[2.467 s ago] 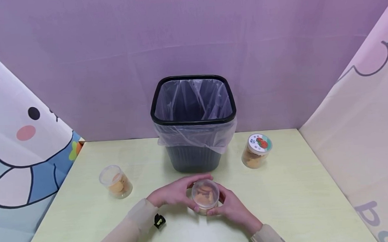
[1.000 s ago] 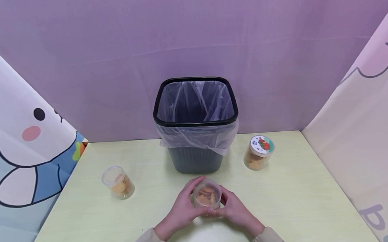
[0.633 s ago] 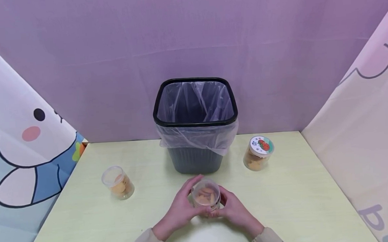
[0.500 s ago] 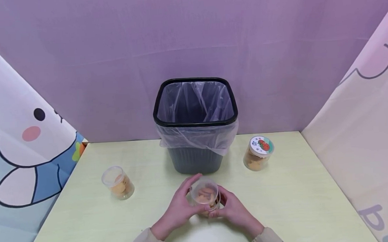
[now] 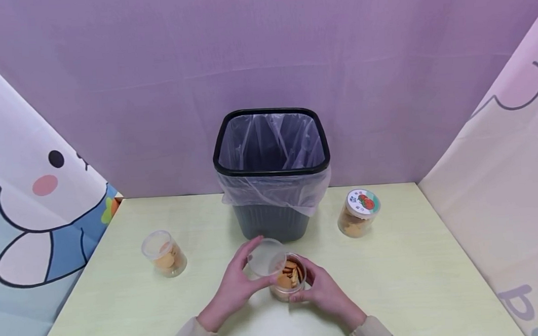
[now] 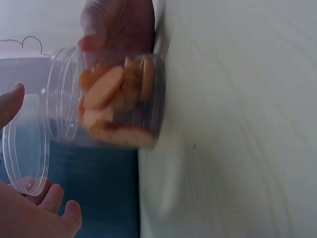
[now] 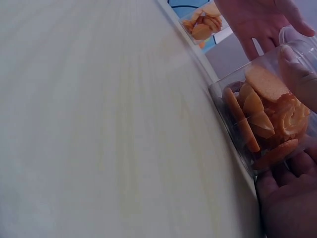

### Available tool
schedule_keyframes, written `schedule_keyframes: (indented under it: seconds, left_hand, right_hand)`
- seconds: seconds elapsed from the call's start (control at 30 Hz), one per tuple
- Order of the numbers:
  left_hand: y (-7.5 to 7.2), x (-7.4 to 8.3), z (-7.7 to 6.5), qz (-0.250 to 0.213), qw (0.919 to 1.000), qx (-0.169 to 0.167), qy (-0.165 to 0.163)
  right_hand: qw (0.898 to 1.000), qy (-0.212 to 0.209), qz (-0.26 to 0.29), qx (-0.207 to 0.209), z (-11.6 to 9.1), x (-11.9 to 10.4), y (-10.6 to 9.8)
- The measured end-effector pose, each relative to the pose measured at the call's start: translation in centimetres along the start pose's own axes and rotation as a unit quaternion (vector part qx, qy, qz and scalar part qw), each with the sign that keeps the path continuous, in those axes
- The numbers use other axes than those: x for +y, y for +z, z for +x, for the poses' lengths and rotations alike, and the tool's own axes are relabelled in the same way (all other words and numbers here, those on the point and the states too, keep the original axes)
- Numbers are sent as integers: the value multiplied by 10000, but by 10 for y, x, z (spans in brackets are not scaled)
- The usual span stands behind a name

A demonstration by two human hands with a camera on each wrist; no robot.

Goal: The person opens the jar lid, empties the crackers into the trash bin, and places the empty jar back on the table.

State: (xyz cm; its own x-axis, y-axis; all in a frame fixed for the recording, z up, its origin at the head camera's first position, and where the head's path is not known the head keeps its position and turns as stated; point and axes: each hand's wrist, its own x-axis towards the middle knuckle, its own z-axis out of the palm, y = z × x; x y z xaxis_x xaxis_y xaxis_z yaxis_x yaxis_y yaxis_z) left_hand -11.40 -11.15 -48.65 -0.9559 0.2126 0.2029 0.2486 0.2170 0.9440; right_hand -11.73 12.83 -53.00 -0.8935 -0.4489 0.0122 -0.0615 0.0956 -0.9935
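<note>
A clear plastic jar of orange-brown biscuits stands upright on the table, its mouth uncovered. My right hand grips it from the right side, thumb in front. Just left of the jar's mouth, my left hand holds a translucent round lid by its edge, between thumb and fingers. The lid is tilted and overlaps the jar's rim in the head view. In the left wrist view the lid is apart from the jar. The right wrist view shows the jar low on the tabletop, with the right fingers beneath it in the picture.
A dark bin lined with a clear bag stands behind the hands. To the left is a jar of biscuits with a plain translucent top. At the back right stands another jar with a tomato-printed lid. Purple cloth hangs behind.
The left hand has lifted the lid off the jar and moved it left, uncovering the biscuits. The right hand still grips the jar in nearly the same place.
</note>
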Motion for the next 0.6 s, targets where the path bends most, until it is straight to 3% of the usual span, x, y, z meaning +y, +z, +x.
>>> schedule_keyframes:
  seconds: [0.6]
  left_hand:
    - [-34,-15,-6,137,9989,436,-79]
  right_hand:
    - [10000,26,-51,16,1,-2,2]
